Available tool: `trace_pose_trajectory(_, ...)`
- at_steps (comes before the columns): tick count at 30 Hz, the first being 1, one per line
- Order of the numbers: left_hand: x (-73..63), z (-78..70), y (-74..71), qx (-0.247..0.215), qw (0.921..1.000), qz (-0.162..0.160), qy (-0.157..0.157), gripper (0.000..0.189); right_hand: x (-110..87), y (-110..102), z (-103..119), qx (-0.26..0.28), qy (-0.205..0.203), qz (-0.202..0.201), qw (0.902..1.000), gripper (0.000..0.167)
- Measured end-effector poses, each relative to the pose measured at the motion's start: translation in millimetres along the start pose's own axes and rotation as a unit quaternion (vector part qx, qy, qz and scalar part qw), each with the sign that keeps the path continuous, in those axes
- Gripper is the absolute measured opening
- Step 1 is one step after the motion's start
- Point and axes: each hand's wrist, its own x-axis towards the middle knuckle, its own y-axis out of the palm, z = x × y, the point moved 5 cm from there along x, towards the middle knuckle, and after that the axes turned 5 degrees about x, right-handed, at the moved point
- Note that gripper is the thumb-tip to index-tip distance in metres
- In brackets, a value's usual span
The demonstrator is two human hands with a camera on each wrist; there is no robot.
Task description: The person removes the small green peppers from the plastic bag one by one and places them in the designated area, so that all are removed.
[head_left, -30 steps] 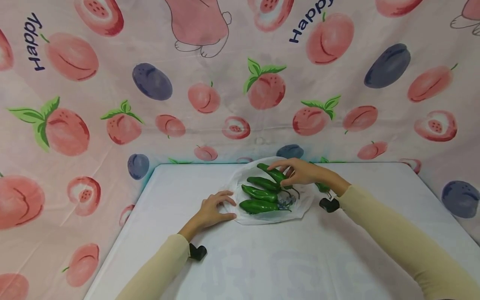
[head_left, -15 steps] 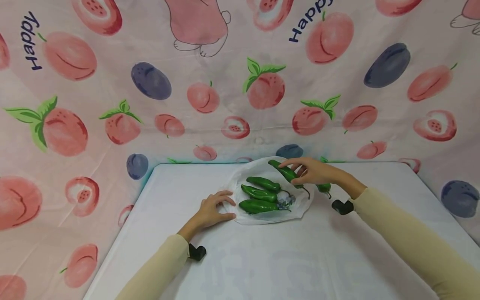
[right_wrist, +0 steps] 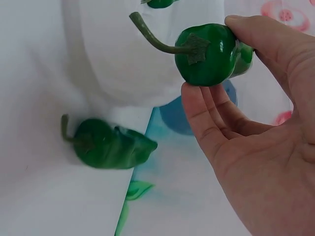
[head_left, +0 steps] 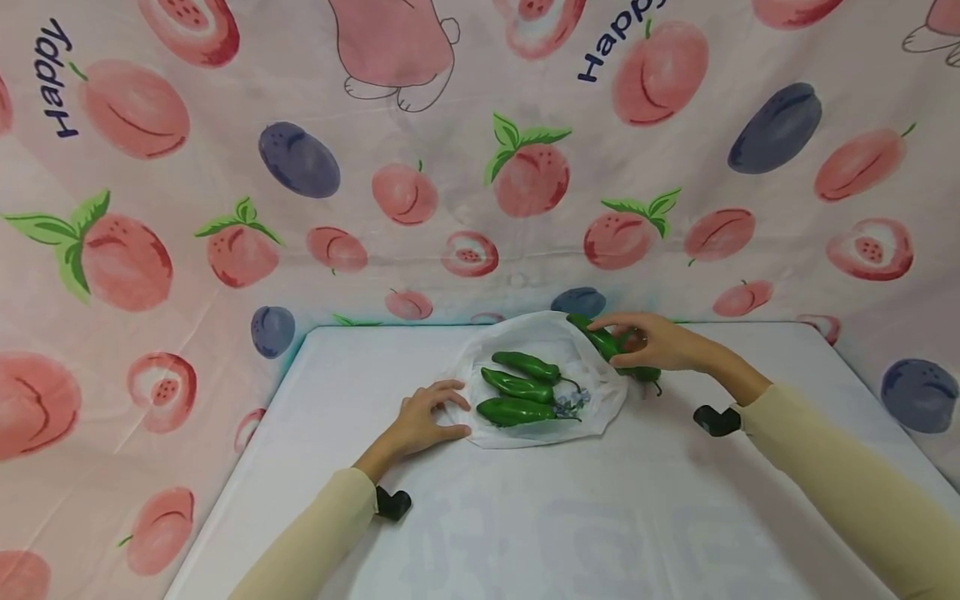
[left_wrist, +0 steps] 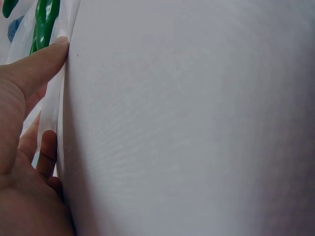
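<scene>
A white plastic bag (head_left: 540, 437) lies spread at the back of the table with three long green peppers (head_left: 516, 412) in its mouth, side by side. My left hand (head_left: 420, 422) holds the bag's left edge; in the left wrist view the thin plastic (left_wrist: 49, 105) runs between thumb and fingers. Pinched by my right hand (head_left: 670, 346) is another green pepper (right_wrist: 209, 56), raised at the bag's back right rim, its curved stem toward the right wrist camera. Beneath it, one more green pepper (right_wrist: 113, 147) rests on the table outside the bag, partly covered by the hand in the head view.
A bluish patch (head_left: 572, 404) shows in the bag near the pepper stems. The white table (head_left: 525, 517) ends just behind the bag, where a fruit-printed cloth (head_left: 517, 279) hangs. Black wrist devices (head_left: 717, 420) sit at both cuffs.
My right hand has lifted one pepper from the back of the row and carried it right, to the bag's rim. My left hand has stayed at the bag's left edge.
</scene>
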Motion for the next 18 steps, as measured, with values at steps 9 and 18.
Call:
trace_pose_trajectory(9, 0.3, 0.2, 0.1, 0.001, 1.0000, -0.002, -0.004, 0.025, -20.6, -12.0, -9.1, -0.001, 0.005, -0.029, 0.9996, 0.056)
trace_pose_trajectory(18, 0.3, -0.3, 0.2, 0.002, 1.0000, -0.001, -0.001, 0.026, -40.6, -22.1, -21.9, -0.006, 0.024, -0.054, 0.9982, 0.058)
